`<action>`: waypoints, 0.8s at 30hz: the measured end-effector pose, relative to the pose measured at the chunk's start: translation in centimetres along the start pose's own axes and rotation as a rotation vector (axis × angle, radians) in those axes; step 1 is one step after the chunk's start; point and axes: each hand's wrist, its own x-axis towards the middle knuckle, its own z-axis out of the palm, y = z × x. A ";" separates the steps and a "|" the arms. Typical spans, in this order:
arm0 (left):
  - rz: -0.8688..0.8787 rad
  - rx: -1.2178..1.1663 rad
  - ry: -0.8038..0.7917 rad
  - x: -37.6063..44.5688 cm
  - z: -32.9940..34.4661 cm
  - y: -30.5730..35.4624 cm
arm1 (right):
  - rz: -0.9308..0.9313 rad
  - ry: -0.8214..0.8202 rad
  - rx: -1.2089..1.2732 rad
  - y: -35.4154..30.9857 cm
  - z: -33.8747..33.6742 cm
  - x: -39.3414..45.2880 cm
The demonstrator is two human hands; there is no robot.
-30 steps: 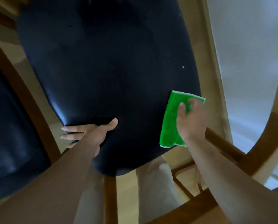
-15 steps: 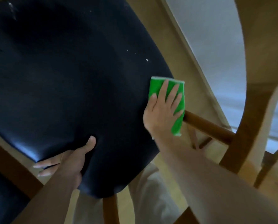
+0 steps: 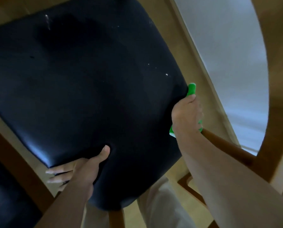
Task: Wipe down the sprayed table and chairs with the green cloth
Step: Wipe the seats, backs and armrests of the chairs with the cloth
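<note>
From the head camera, a big black chair seat [image 3: 88, 89] fills most of the picture. It is shiny and has a few small white specks near its right side. The right hand [image 3: 186, 114] is at the right edge of the seat. Its grip is closed around the green cloth [image 3: 191, 88], and the fingers curl over the seat's edge. A bit of the cloth sticks up above the hand, and a bit more peeks out below it. Most of the cloth is hidden by the hand. A brown wooden rail [image 3: 226, 147] of the chair runs out from just under that hand toward the right. The left hand [image 3: 83, 170] holds the near corner of the seat. Its thumb lies on top of the seat and its fingers go under the edge. At the bottom left there is a second dark seat [image 3: 7, 199]. The wooden floor [image 3: 183, 214] shows below the chair
</note>
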 end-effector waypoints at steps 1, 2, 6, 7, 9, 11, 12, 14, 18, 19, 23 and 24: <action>0.009 -0.004 0.006 -0.4 0.2 0.2 | -0.028 -0.001 0.009 -1.2 0.3 -0.3; 0.017 -0.006 0.023 -0.6 0.2 0.2 | -0.068 -0.010 0.018 -2.6 0.8 -0.7; 0.000 -0.010 0.104 -1.4 0.5 0.7 | -0.428 -0.072 -0.038 -9.4 4.6 -4.9; -0.018 0.006 0.152 -1.5 0.6 0.7 | -0.595 -0.083 -0.081 -10.5 5.6 -6.8; -0.071 0.031 0.256 -1.9 1.0 1.0 | -0.905 -0.127 -0.179 -10.9 6.6 -9.8; -0.070 0.025 0.296 -2.4 1.4 1.4 | -1.180 -0.214 -0.285 -9.4 6.1 -10.2; -0.050 0.012 0.301 -2.4 1.5 1.5 | -1.320 -0.258 -0.331 -8.4 5.4 -9.2; 0.000 -0.011 0.311 -1.8 1.4 1.0 | -1.489 -0.309 -0.388 -6.7 3.7 -5.7; -0.041 0.034 0.286 -1.4 1.1 0.7 | -1.057 -0.103 -0.353 -5.6 1.1 2.1; -0.063 0.054 0.295 -1.7 1.2 0.9 | -0.896 -0.103 -0.281 -5.8 0.9 3.2; -0.144 0.177 0.317 -1.6 1.3 1.1 | -0.547 -0.105 -0.128 -7.6 1.9 2.0; -0.138 0.163 0.329 -1.6 1.4 1.2 | -0.544 -0.082 -0.141 -8.0 2.3 0.7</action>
